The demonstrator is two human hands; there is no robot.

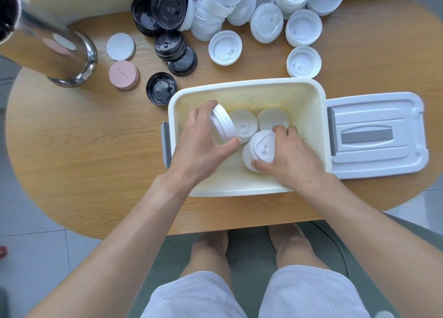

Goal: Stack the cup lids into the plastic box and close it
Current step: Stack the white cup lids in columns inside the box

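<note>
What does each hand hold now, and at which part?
Left hand: tilted short stack of white plastic cup lids, gripped across its rim edges. Right hand: taller white lid stack, gripped by its sides.

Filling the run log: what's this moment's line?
left hand: holds white lids | right hand: holds lid stack | box: open | box lid: beside
</note>
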